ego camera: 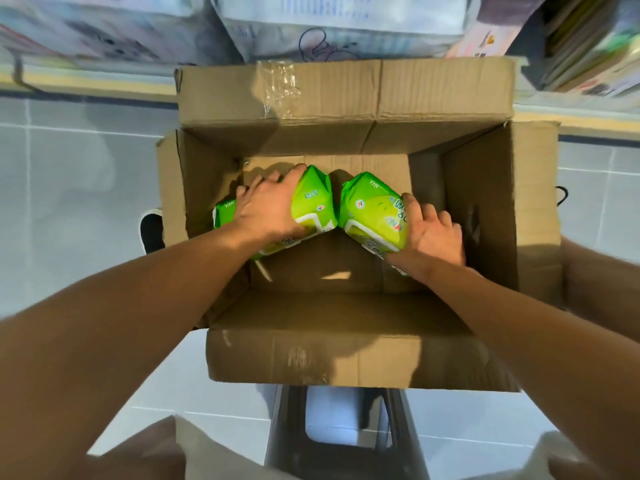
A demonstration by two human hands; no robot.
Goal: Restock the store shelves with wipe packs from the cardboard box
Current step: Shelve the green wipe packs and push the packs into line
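Observation:
An open cardboard box point(346, 355) stands in front of me with its four flaps spread out. Inside it are two green wipe packs. My left hand point(266, 209) grips the left wipe pack point(313, 202), fingers curled over its far side. My right hand point(433, 233) grips the right wipe pack point(370, 213) from its right end, thumb lying on top. The two packs lean toward each other and nearly touch in the middle. The rest of the box floor is bare brown card.
The box rests on a dark stool point(339, 431) over a pale tiled floor point(69, 202). Store shelves with stacked packaged goods point(346, 26) run along the top of the view. A black shoe point(150, 230) shows left of the box.

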